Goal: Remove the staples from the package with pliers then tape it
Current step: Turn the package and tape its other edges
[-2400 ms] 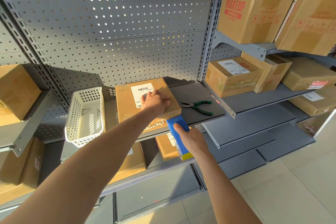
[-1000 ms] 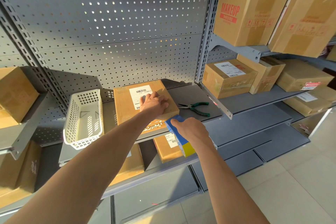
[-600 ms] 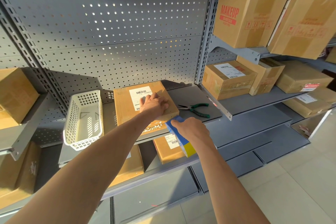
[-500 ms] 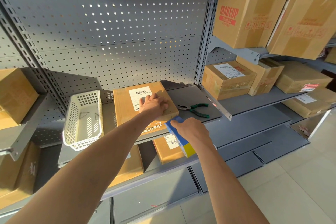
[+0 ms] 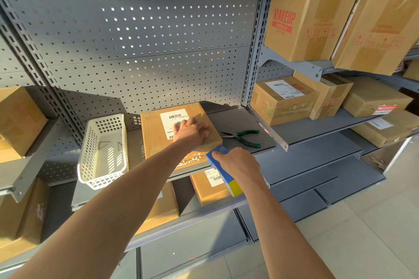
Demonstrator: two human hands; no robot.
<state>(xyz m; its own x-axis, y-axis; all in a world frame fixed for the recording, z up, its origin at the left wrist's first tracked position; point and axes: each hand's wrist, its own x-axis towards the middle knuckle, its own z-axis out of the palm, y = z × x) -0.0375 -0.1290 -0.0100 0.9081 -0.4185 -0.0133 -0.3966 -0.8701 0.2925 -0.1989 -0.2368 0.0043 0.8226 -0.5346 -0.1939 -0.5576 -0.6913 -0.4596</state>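
A flat brown cardboard package [image 5: 156, 133] with a white barcode label lies on the grey shelf [image 5: 229, 120]. My left hand [image 5: 190, 131] rests flat on its top near the right front corner, pressing it down. My right hand [image 5: 235, 163] grips a blue and yellow tape dispenser [image 5: 223, 171], whose blue end touches the package's front right corner. Green-handled pliers [image 5: 243, 137] lie on the shelf just right of the package, apart from both hands.
A white perforated plastic basket [image 5: 104, 149] stands left of the package. Several cardboard boxes fill the shelves to the right, among them a labelled box [image 5: 283, 99] and a MAKEUP box [image 5: 306, 22]. More boxes sit on the lower shelf and at far left.
My right hand has risen with the tape dispenser from below the shelf edge to the package's front right corner. The left hand stays on the package.
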